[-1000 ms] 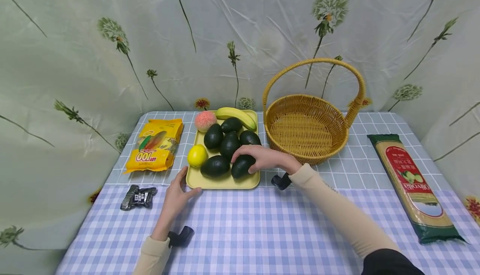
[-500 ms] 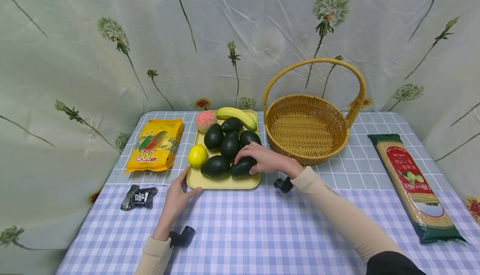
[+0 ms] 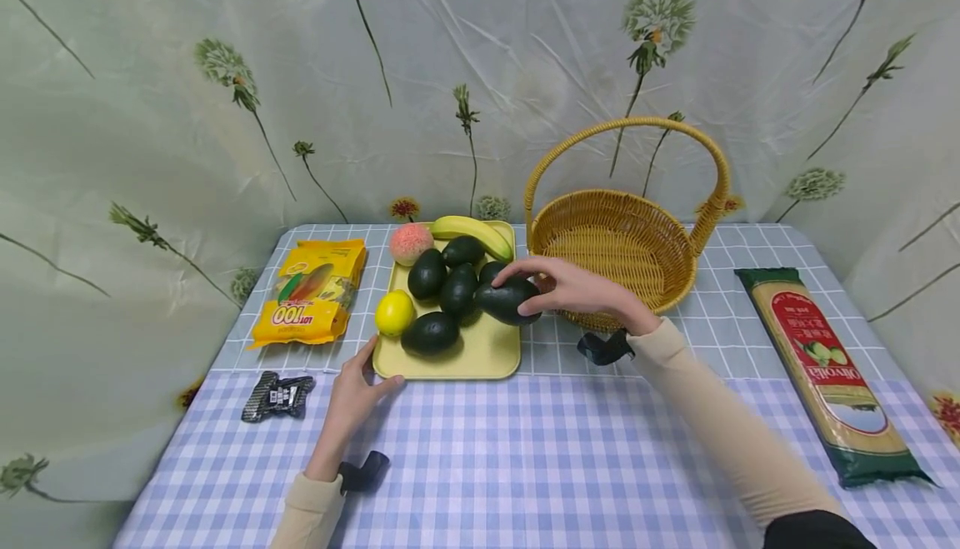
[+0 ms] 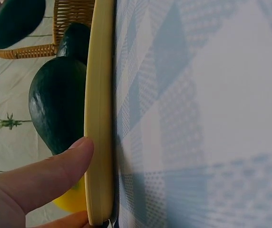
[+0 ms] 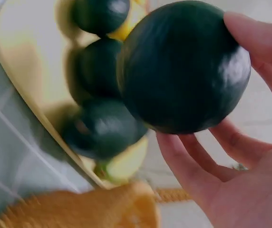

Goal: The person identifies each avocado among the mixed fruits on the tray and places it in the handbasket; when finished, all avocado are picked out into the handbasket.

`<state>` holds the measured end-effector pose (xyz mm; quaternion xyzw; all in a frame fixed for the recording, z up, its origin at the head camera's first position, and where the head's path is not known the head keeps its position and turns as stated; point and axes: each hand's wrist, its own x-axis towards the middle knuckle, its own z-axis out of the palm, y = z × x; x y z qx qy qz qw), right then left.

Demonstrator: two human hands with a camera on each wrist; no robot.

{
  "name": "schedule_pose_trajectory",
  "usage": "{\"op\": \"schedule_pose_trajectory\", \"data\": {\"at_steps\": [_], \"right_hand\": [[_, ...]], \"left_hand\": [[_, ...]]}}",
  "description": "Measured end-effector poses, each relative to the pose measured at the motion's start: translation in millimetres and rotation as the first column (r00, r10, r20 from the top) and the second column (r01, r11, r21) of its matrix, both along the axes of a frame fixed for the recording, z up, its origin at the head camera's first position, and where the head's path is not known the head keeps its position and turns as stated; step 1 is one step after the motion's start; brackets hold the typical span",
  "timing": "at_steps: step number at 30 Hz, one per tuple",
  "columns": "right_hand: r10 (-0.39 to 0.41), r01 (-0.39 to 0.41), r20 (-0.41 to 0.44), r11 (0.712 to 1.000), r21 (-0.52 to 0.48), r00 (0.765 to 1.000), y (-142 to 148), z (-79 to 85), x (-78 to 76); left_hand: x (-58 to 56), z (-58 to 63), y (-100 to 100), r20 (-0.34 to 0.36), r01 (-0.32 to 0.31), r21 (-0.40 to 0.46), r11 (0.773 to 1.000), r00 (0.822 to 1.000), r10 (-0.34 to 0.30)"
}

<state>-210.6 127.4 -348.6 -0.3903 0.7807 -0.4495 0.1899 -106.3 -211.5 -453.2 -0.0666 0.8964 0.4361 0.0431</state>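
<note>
My right hand [image 3: 564, 286] holds a dark green avocado [image 3: 507, 300] between thumb and fingers, raised over the right side of the yellow tray [image 3: 480, 361]. In the right wrist view, this avocado [image 5: 181, 71] fills the space between the fingertips. Several other avocados [image 3: 431, 332] lie on the tray with a lemon [image 3: 394, 312], a pink peach [image 3: 411, 243] and a banana [image 3: 480, 231]. My left hand [image 3: 352, 392] rests at the tray's near left corner, its straight thumb [image 4: 64, 172] touching the rim in the left wrist view.
A wicker basket [image 3: 542, 238] with a tall handle stands right of the tray. To the left lie a yellow mango snack bag [image 3: 311, 291] and a small black packet [image 3: 277, 396]. A long noodle package [image 3: 832, 374] lies far right. A floral curtain hangs behind.
My right hand has lifted the avocado from the tray's near right corner and moved it up and rightward. The left hand stays at the tray's corner.
</note>
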Motion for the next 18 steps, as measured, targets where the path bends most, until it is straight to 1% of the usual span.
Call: {"op": "schedule_pose_trajectory", "data": {"at_steps": [5, 8, 11, 14, 18], "right_hand": [[-0.053, 0.053, 0.036, 0.998, -0.012, 0.998, 30, 11.9, -14.3], [-0.102, 0.102, 0.035, 0.995, -0.003, 0.994, 48, 13.1, -27.0], [-0.154, 0.155, 0.059, 0.988, -0.002, 0.986, 63, 11.9, -39.8], [-0.217, 0.217, 0.090, 0.976, 0.012, 0.972, 74, 8.8, -51.7], [-0.313, 0.311, 0.134, 0.950, 0.041, 0.940, 82, 5.1, -64.1]], "left_hand": [[-0.3, -0.9, 0, 0.004, 0.001, -0.009, 1.000, 1.000, -0.001], [-0.1, -0.7, 0, 0.001, 0.001, -0.012, 1.000, 1.000, -0.001], [0.3, 0.2, 0, 0.004, -0.004, -0.016, 1.000, 1.000, 0.004], [0.5, 1.3, 0, 0.008, -0.006, -0.019, 1.000, 1.000, 0.007], [0.5, 2.5, 1, 0.022, -0.012, -0.014, 1.000, 1.000, 0.012]]}}
